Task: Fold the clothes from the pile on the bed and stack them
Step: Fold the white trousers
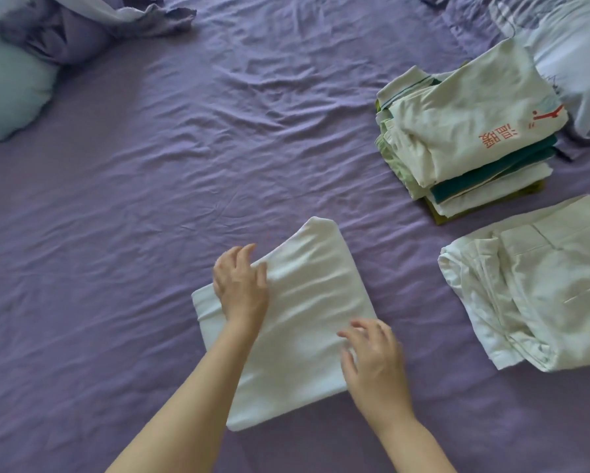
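We rest left hand (240, 285) & right hand (375, 363), fingers loose, on folded white garment (297, 322); stack (471, 131) lies far-right, nearer right hand.

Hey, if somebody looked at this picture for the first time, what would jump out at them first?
Probably the folded white garment low in the middle of the purple bedsheet, with the left hand resting on its left edge and the right hand at its near right side. Next, the stack of folded clothes at the upper right, topped by a pale shirt with red print.
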`<state>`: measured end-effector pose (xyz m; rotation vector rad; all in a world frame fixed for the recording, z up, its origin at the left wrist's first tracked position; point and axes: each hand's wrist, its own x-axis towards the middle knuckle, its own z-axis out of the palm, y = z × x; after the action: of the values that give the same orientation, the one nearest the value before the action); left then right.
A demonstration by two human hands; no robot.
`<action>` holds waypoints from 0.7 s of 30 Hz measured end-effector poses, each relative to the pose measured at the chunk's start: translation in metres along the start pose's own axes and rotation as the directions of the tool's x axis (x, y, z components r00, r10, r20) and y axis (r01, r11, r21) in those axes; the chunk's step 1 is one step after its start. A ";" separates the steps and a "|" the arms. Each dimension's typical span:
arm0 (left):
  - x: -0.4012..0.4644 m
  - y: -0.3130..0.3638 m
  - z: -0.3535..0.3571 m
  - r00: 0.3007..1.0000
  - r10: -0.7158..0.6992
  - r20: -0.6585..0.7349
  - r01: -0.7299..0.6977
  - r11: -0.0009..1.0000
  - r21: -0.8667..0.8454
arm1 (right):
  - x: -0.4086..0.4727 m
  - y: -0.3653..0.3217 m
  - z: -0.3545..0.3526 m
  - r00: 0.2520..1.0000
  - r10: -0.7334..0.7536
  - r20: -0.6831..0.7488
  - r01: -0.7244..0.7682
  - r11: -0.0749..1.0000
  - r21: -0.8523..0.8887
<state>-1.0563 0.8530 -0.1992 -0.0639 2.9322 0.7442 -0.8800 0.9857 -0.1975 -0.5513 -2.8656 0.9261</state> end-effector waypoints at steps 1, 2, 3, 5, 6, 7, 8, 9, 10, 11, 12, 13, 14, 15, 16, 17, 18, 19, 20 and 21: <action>-0.014 -0.022 -0.010 0.993 -0.113 -0.016 0.113 0.994 -0.006 | 0.003 -0.015 0.007 0.993 -0.094 0.072 0.095 0.995 -0.013; -0.026 -0.041 -0.017 0.976 -0.217 -0.001 0.216 0.976 -0.039 | 0.004 -0.027 0.017 0.972 -0.168 0.163 0.178 0.983 -0.046; -0.037 -0.056 -0.023 0.954 -0.296 0.034 0.298 0.950 -0.089 | 0.006 -0.038 0.025 0.939 -0.203 0.277 0.242 0.963 -0.116; -0.055 -0.077 -0.030 0.903 -0.412 0.122 0.429 0.870 -0.243 | 0.013 -0.053 0.039 0.886 -0.178 0.428 0.312 0.912 -0.268; -0.064 -0.084 -0.032 0.869 -0.460 0.180 0.494 0.804 -0.332 | 0.018 -0.057 0.046 0.856 -0.174 0.487 0.339 0.900 -0.274; -0.073 -0.090 -0.034 0.833 -0.494 0.247 0.552 0.732 -0.399 | 0.025 -0.058 0.055 0.828 -0.176 0.532 0.336 0.916 -0.220; -0.083 -0.094 -0.035 0.803 -0.506 0.314 0.595 0.675 -0.435 | 0.033 -0.060 0.062 0.808 -0.186 0.559 0.329 0.929 -0.168; -0.092 -0.097 -0.035 0.788 -0.500 0.360 0.616 0.640 -0.459 | 0.041 -0.065 0.066 0.808 -0.224 0.544 0.340 0.932 -0.121; -0.100 -0.100 -0.034 0.789 -0.476 0.389 0.615 0.620 -0.487 | 0.050 -0.072 0.068 0.828 -0.296 0.476 0.380 0.921 -0.090; -0.107 -0.103 -0.034 0.802 -0.437 0.408 0.597 0.614 -0.516 | 0.060 -0.081 0.072 0.844 -0.369 0.390 0.430 0.899 -0.080; -0.112 -0.105 -0.035 0.815 -0.390 0.429 0.577 0.618 -0.534 | 0.070 -0.091 0.076 0.837 -0.420 0.350 0.470 0.880 -0.068; -0.115 -0.107 -0.036 0.823 -0.340 0.454 0.558 0.629 -0.541 | 0.081 -0.104 0.082 0.816 -0.458 0.352 0.508 0.859 -0.060; -0.117 -0.110 -0.038 0.824 -0.296 0.483 0.548 0.634 -0.546 | 0.090 -0.118 0.090 0.786 -0.474 0.397 0.539 0.840 -0.065; -0.118 -0.113 -0.040 0.822 -0.260 0.506 0.541 0.632 -0.554 | 0.099 -0.132 0.100 0.761 -0.443 0.474 0.541 0.836 -0.088; -0.120 -0.117 -0.041 0.823 -0.232 0.519 0.534 0.629 -0.565 | 0.108 -0.144 0.111 0.747 -0.376 0.548 0.520 0.844 -0.131; -0.121 -0.120 -0.043 0.828 -0.204 0.522 0.521 0.622 -0.585 | 0.117 -0.155 0.119 0.738 -0.306 0.601 0.492 0.854 -0.170; -0.122 -0.123 -0.044 0.832 -0.179 0.525 0.513 0.610 -0.604 | 0.124 -0.164 0.125 0.729 -0.238 0.641 0.455 0.869 -0.194; -0.123 -0.124 -0.045 0.834 -0.152 0.531 0.506 0.598 -0.622 | 0.129 -0.171 0.129 0.720 -0.180 0.670 0.416 0.885 -0.209; -0.124 -0.125 -0.047 0.837 -0.124 0.534 0.494 0.592 -0.637 | 0.133 -0.175 0.130 0.711 -0.136 0.690 0.385 0.896 -0.220; -0.126 -0.124 -0.048 0.841 -0.099 0.532 0.482 0.586 -0.652 | 0.136 -0.176 0.131 0.705 -0.109 0.701 0.360 0.906 -0.221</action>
<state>-0.9279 0.7223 -0.2006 -0.3988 1.8908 1.6323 -1.0860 0.8302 -0.2065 0.2361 -3.6704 0.6718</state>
